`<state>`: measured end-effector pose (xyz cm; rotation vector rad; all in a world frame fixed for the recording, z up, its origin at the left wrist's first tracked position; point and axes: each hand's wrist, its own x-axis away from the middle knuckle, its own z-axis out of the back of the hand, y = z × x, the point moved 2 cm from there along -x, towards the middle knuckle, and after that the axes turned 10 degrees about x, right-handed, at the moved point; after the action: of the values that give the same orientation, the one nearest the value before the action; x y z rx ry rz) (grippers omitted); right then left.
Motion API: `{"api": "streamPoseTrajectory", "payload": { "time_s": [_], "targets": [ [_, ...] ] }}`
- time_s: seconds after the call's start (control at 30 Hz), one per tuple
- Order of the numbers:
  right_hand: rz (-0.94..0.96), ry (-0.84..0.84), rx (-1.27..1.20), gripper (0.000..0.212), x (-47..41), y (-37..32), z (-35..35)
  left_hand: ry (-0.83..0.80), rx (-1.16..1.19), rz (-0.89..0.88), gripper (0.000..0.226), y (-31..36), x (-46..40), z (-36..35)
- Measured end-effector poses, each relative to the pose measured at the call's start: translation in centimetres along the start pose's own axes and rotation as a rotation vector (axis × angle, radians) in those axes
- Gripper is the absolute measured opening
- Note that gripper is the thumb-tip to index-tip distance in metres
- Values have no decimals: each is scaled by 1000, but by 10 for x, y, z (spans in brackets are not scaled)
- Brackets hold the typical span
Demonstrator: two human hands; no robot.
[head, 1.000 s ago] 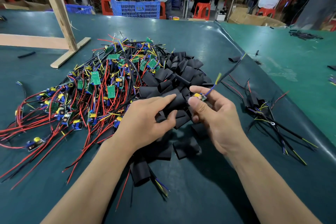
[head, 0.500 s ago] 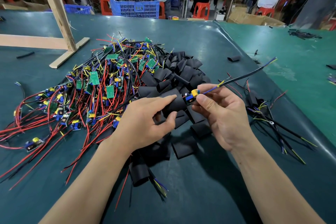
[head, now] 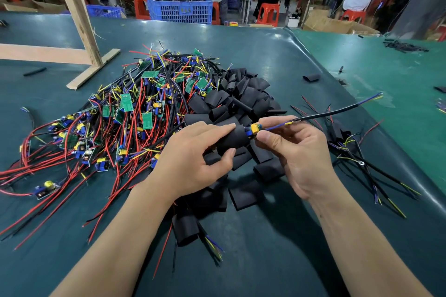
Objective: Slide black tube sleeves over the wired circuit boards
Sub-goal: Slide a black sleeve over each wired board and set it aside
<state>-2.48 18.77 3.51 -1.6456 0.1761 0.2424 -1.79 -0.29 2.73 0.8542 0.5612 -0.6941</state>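
The left hand (head: 193,164) grips a black sleeve (head: 231,138). The right hand (head: 296,152) pinches a wired board (head: 253,129) at the sleeve's mouth

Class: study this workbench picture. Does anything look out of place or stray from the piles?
Yes: one flattened black tube sleeve lies alone on the dark green table mat, far right of the heap of black sleeves.

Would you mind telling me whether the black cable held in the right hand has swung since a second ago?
Yes. The black cable in the right hand has swung down and out to the right, its tip now over the table seam, away from the sleeve pile.
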Motion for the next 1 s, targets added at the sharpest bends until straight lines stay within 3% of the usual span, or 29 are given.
{"api": "streamPoseTrajectory", "payload": {
  "time_s": [0.2,1.0],
  "targets": [
    [25,0,140,24,2,3,-5,-3,-22,-38,43,-2,-1,-2],
    [-185,-37,3,12,4,3,-1,-49,-127,-142,42,0,-1,-6]
  ]
}}
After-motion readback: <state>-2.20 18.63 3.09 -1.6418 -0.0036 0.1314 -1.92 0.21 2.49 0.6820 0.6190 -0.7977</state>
